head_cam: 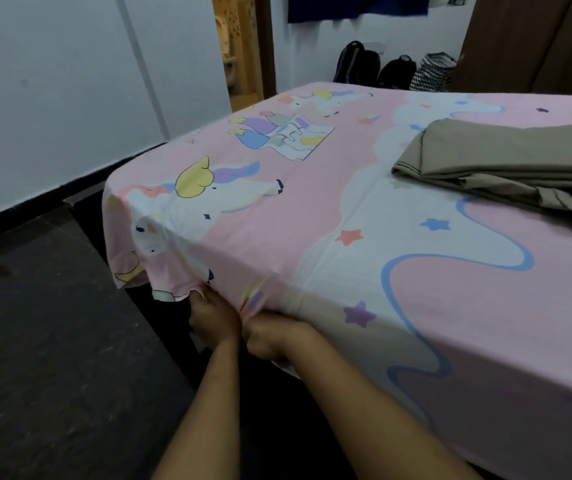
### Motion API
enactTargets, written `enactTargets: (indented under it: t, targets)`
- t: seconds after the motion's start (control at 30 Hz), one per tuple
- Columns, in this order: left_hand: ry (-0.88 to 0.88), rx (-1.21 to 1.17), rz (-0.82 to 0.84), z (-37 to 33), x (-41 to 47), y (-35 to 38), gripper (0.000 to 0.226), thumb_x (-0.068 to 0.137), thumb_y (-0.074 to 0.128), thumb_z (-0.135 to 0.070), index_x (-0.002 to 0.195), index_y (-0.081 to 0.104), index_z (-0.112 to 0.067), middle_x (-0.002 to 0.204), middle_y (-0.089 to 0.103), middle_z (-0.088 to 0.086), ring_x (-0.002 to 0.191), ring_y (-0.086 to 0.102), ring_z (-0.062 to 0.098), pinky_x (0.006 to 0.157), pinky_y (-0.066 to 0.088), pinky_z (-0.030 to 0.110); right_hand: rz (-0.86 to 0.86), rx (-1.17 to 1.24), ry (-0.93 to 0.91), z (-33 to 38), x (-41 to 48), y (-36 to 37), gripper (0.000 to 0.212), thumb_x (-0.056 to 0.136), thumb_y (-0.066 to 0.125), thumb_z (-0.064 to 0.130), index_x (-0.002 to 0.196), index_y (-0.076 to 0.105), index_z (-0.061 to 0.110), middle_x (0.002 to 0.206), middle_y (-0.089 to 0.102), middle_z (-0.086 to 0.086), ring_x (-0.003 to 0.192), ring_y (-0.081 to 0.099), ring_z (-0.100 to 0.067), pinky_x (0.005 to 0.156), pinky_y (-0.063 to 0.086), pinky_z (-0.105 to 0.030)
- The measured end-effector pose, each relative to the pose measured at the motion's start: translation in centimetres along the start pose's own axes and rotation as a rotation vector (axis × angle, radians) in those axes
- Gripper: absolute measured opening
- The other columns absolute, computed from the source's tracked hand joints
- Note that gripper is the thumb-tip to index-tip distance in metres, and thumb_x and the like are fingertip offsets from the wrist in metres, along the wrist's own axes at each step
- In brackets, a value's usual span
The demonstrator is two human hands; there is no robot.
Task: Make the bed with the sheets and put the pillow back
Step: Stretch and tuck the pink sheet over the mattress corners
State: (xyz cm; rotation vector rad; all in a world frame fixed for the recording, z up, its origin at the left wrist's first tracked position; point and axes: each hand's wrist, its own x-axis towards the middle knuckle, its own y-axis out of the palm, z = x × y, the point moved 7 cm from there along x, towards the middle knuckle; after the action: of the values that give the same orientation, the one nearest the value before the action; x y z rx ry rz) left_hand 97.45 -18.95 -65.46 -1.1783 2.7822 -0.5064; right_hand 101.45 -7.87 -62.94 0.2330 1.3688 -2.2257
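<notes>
A pink sheet (312,202) printed with unicorns, stars and a castle covers the bed and hangs over its near edge. Both hands grip that hanging hem close to the near left corner. My left hand (213,317) pinches the hem from below, and my right hand (270,336) sits beside it, closed on a bunched fold of the same edge. A folded olive-brown sheet (506,168) lies on top of the bed at the right. No pillow is in view.
Dark floor (52,358) lies to the left of the bed, with a white wall (70,81) beyond it. Past the far end stand two black backpacks (374,65), a patterned bag (431,72), an open doorway (239,46) and a brown wooden door (537,43).
</notes>
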Motion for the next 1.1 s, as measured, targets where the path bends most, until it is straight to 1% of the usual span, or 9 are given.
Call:
enactTargets:
  t: [0.13,0.23,0.4,0.53,0.63,0.7,0.83,0.97,1.1]
  targets:
    - [0.077,0.137,0.086,-0.9,0.1,-0.8,0.033,0.100,0.037,-0.030,0.103,0.052,-0.001,0.106,0.060,0.032,0.096,0.058,0.046,0.072,0.041,0.039,-0.021,-0.040,-0.030,0.4,-0.7,0.2,0.040,0.092,0.043,0.005,0.129,0.041,-0.010,0.113,0.058,-0.030,0.097,0.060,-0.037,0.078,0.045,-0.031]
    - [0.056,0.226,0.154,-1.4,-0.2,-2.0,0.035,0.099,0.032,-0.036,0.106,0.052,-0.007,0.109,0.060,0.028,0.099,0.058,0.042,0.072,0.036,0.034,-0.025,-0.119,-0.083,1.5,-2.2,0.0,0.029,0.093,0.045,0.007,0.118,0.057,-0.002,0.116,0.060,-0.024,0.102,0.059,-0.034,0.079,0.043,-0.030]
    - [-0.079,0.201,0.212,-2.2,-0.4,-4.3,0.036,0.099,0.036,-0.031,0.119,0.052,-0.005,0.123,0.055,0.025,0.111,0.053,0.041,0.086,0.042,0.038,-0.064,-0.327,-0.100,2.6,-6.4,-0.8,0.031,0.093,0.049,0.011,0.122,0.054,0.003,0.124,0.056,-0.017,0.113,0.054,-0.031,0.089,0.042,-0.031]
    - [-0.244,0.107,0.022,-3.9,-0.7,-7.8,0.047,0.092,0.050,-0.014,0.135,0.035,-0.002,0.141,0.035,0.023,0.125,0.039,0.042,0.100,0.035,0.047,-0.145,-0.298,-0.242,5.6,-11.3,-3.8,0.029,0.088,0.051,0.008,0.117,0.055,0.009,0.118,0.059,-0.015,0.106,0.056,-0.029,0.075,0.037,-0.026]
    - [0.008,0.035,-0.129,-8.8,-1.5,-9.6,0.049,0.087,0.052,-0.007,0.133,0.038,-0.002,0.144,0.031,0.022,0.128,0.033,0.041,0.102,0.035,0.050,-0.538,-0.193,-0.351,7.0,-15.8,-11.0,0.027,0.087,0.051,0.014,0.112,0.060,0.017,0.104,0.066,-0.008,0.098,0.058,-0.027,0.077,0.044,-0.031]
    - [0.368,-0.052,-0.163,-13.6,-3.0,-9.8,0.042,0.086,0.054,-0.010,0.126,0.048,-0.002,0.133,0.045,0.023,0.123,0.040,0.039,0.101,0.037,0.048,-0.722,-0.238,-0.296,5.0,-17.8,-15.2,0.039,0.090,0.055,0.032,0.128,0.051,0.024,0.119,0.062,-0.001,0.111,0.053,-0.023,0.090,0.045,-0.035]
    - [1.038,0.076,0.222,-18.1,-9.1,-5.2,0.047,0.091,0.038,-0.046,0.120,0.059,-0.016,0.129,0.054,0.012,0.125,0.044,0.031,0.107,0.032,0.045,-0.576,-0.482,0.159,-2.8,-16.3,-13.9,0.107,0.071,0.057,0.075,0.151,0.008,0.023,0.155,0.022,-0.004,0.141,0.024,-0.028,0.109,0.026,-0.048]
    - [0.933,0.396,0.502,-13.7,-9.2,-1.7,0.075,0.078,0.005,-0.069,0.137,0.041,-0.038,0.152,0.027,-0.008,0.144,0.009,0.013,0.114,-0.007,0.044,-0.645,-0.651,0.131,-2.2,-14.1,-9.6,0.104,0.082,0.059,0.052,0.151,-0.007,0.012,0.159,0.002,-0.012,0.146,0.008,-0.030,0.114,0.011,-0.052]
    - [0.811,0.419,0.558,-13.4,-8.9,-1.9,0.049,0.096,0.019,-0.057,0.140,0.033,-0.040,0.158,0.012,-0.008,0.146,-0.004,0.011,0.114,-0.004,0.050,-0.638,-0.687,-0.064,0.4,-14.7,-8.0,0.092,0.086,0.059,0.039,0.151,0.002,0.008,0.160,0.003,-0.011,0.147,0.006,-0.027,0.117,0.004,-0.047]
